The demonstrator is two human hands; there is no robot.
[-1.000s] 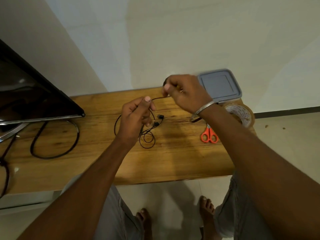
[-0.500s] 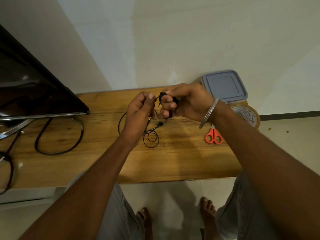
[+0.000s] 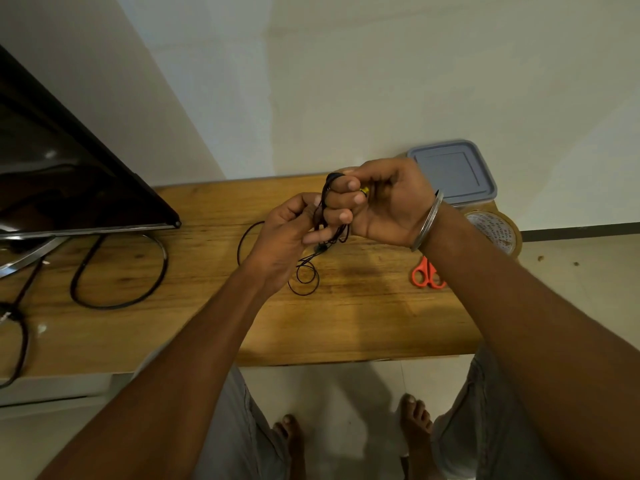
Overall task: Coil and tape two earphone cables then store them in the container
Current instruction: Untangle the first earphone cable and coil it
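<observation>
Your wooden tabletop [image 3: 363, 317] fills the middle of the view, and its left end runs out of frame under a dark screen [image 3: 69, 174] that is itself cut off at the left edge. One thick black cord [image 3: 117, 271] loops on the tabletop below that screen, its far end lost off the left side. Your left hand [image 3: 280, 244] and right hand [image 3: 381, 202] meet above the middle of the tabletop, toward its back edge. The right hand is clenched around loops of one black earphone cable [image 3: 304, 275], with turns wound over the curled fingers [image 3: 341, 200]; a small yellow spot shows inside the fist, too small to identify. The left hand pinches the same cable just beside those loops, though its fingertips are hidden behind the knuckles. From the hands the loose length hangs down toward the front edge, ending in small rings lying on the wood, and another arc curves out to the left of your left wrist. Only this one earphone cable can be counted; whether the strands belong to two is unclear. At the back right corner sits one grey lidded container [image 3: 453, 174], lid on. Just beside it, at the right edge, lies one tape roll [image 3: 495, 230], partly covered by your forearm, and one pair of orange scissors [image 3: 426, 275] shows only its handles.
</observation>
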